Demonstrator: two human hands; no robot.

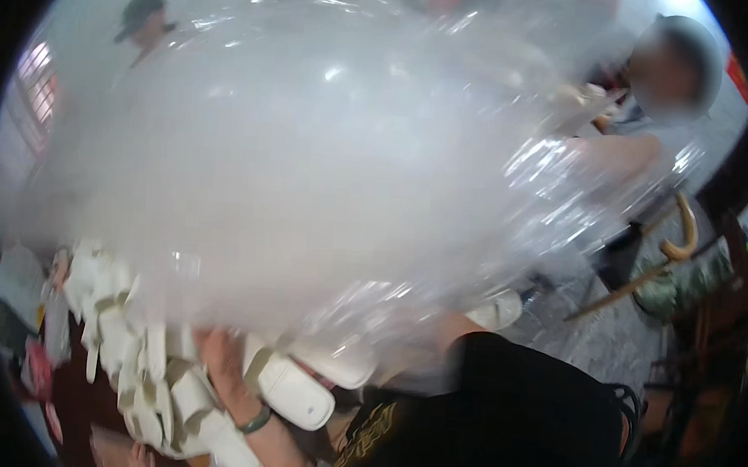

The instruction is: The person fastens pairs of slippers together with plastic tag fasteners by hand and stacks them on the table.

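Note:
A large clear plastic bag (310, 171), blurred by motion, billows across most of the view. My left hand (222, 361), wearing a dark bracelet (255, 419), reaches up to the bag's lower edge among white slippers. Its fingers are smeared and partly covered by the plastic, so their grip cannot be made out. My right hand does not show. A heap of white slippers (151, 374) lies on the left, some overlapping. Close to my left wrist, a white slipper (298, 392) sits beside another (338, 363), partly under the plastic.
Near the lower left edge is another hand (138, 460), its owner unclear. A person (140, 18) is at the far left, another (674, 72) at the far right. A wooden cane (685, 229) leans on the right. My dark-clothed lap (534, 411) fills the lower right.

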